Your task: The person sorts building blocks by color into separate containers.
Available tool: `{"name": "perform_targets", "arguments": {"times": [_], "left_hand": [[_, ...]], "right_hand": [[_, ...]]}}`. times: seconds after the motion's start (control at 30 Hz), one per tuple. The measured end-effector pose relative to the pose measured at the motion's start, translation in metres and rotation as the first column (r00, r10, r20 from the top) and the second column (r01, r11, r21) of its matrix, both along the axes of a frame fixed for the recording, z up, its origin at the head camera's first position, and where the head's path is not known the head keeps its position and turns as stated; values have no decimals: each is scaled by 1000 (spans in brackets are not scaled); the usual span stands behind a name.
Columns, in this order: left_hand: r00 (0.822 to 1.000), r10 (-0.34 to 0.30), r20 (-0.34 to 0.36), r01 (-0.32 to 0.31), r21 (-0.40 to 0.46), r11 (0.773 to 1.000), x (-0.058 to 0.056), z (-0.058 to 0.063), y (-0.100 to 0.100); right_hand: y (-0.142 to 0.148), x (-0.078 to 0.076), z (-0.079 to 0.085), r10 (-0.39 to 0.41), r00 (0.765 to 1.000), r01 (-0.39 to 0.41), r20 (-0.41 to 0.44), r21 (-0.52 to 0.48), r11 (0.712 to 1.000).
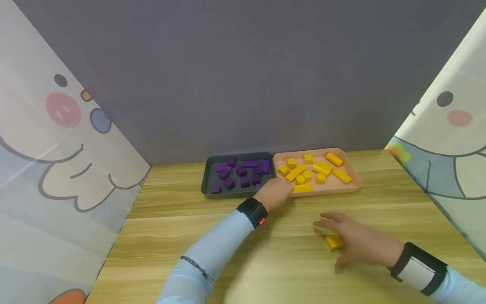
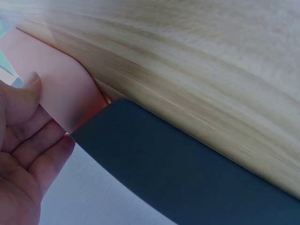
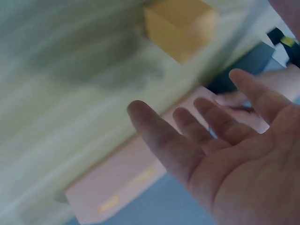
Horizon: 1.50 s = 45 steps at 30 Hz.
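Note:
My left hand (image 1: pixel 274 194) is at the near left corner of the pink tray (image 1: pixel 355 185), beside the dark grey tray (image 1: pixel 206 179). The left wrist view shows its thumb against the outside of the pink wall (image 2: pixel 61 79), with the fingers behind the rim, pinching it. On the table, a yellow block (image 1: pixel 334 242) lies beneath my right hand (image 1: pixel 358 240). That hand hovers with fingers spread and holds nothing; the right wrist view shows a space between the fingers and the block (image 3: pixel 180 30).
Several purple blocks (image 1: pixel 244 181) lie in the dark tray, and several yellow cubes, bars and cylinders (image 1: pixel 322 168) in the pink one. Both trays stand side by side near a grey panel (image 1: pixel 243 84). Printed white panels (image 1: pixel 34 169) flank the wooden table (image 1: pixel 163 236).

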<state>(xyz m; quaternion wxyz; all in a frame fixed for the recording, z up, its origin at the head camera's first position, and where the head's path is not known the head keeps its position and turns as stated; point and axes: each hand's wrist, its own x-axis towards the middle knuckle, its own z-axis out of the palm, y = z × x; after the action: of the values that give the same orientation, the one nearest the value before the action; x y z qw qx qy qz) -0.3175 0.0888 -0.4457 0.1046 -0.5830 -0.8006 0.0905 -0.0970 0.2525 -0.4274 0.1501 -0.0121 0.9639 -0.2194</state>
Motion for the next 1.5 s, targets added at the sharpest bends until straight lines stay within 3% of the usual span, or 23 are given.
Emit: {"name": "perform_targets", "arguments": {"times": [0.1, 0.23, 0.8, 1.27, 1.5], "left_hand": [[1000, -9, 0, 9, -11, 1000, 0, 0, 2], [1000, -18, 1, 18, -6, 1000, 0, 0, 3], [998, 13, 55, -11, -24, 1000, -1, 2, 1], [999, -3, 45, 3, -7, 1000, -1, 2, -1], [998, 9, 63, -8, -12, 1000, 0, 4, -2]], "right_hand": [[2, 1, -9, -10, 1000, 10, 21, 3, 1000], [6, 2, -16, 5, 1000, -4, -16, 21, 1000], [5, -10, -24, 126, 980, -121, -154, 46, 992], [-4, -23, -17, 137, 973, -133, -185, 38, 990], [-10, -36, -5, 153, 957, -137, -246, 82, 987]]}}
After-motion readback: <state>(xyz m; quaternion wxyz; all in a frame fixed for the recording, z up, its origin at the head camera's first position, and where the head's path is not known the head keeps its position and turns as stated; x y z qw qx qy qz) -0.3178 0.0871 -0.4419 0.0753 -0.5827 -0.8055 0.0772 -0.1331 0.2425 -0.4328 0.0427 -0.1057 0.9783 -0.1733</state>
